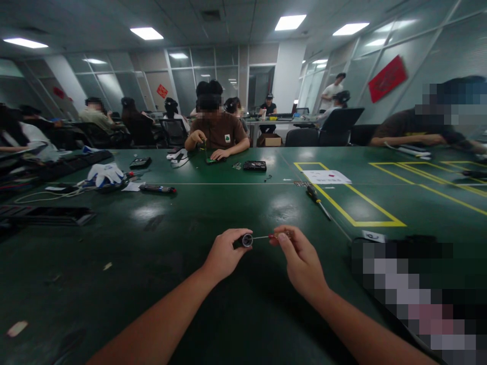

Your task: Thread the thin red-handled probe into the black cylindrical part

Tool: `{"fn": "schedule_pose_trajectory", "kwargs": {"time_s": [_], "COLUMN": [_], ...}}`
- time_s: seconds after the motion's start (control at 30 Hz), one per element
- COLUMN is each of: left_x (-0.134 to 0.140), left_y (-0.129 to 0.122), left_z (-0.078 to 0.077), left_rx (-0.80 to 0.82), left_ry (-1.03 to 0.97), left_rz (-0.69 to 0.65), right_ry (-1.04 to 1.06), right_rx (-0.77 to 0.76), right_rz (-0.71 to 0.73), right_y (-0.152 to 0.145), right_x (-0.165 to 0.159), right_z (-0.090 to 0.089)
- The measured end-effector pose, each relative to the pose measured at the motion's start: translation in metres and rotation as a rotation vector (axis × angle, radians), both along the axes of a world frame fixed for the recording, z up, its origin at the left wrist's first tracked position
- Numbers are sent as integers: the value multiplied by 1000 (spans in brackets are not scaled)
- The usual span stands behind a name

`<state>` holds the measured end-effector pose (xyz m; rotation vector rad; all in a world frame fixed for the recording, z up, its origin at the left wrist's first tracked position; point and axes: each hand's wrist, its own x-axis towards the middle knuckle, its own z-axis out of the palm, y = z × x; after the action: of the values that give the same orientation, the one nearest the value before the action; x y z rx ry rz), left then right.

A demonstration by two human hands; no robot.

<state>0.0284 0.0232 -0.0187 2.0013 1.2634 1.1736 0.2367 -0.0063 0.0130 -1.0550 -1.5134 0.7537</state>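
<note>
Between the fingers and thumb of my left hand [223, 253] is a short dark cylindrical part [247, 240], its round, silver-rimmed end facing me. My right hand [303, 259] is closed around the reddish, partly see-through handle of a screwdriver [273, 236]. The thin metal shaft points left and its end reaches the cylinder's rim; whether the tip sits inside or only against it I cannot tell. Both hands are held low over the green tabletop [190, 304]. Beyond them lies another screwdriver [318, 201] with a black and yellow handle.
Across the table a co-worker [218, 129] handles a green board. White gloves [104, 175], a cylindrical tool [158, 189] and black trays [49, 215] lie left. A paper sheet [326, 177] and yellow tape outlines [378, 223] are right. A black object [355, 253] stands near my right arm.
</note>
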Motion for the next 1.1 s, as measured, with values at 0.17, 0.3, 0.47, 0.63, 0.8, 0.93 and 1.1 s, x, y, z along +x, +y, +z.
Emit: {"fn": "schedule_pose_trajectory", "kwargs": {"time_s": [0.17, 0.3, 0.47, 0.63, 0.8, 0.93, 1.1], "left_x": [-1, -2, -2, -1, -1, -1, -3], "left_y": [1, 1, 1, -1, -3, -2, 1], "left_z": [0, 3, 3, 7, 10, 8, 1], "left_rx": [-9, -1, -40, -92, -92, -69, -29], "left_ry": [-1, -13, -67, -97, -94, -90, -70], "left_rz": [22, 19, 35, 89, 83, 87, 101], "right_ry": [135, 503, 759, 494, 194, 69, -33], "right_rx": [-108, -341, -581, -201, -96, -30, -3], "right_rz": [-4, 61, 249, 53, 37, 22, 106], "right_y": [8, 15, 17, 12, 8, 4, -2], "right_x": [-1, -2, -3, -2, -1, -1, -1], "right_z": [-2, -2, 0, -1, -3, -2, 1]}}
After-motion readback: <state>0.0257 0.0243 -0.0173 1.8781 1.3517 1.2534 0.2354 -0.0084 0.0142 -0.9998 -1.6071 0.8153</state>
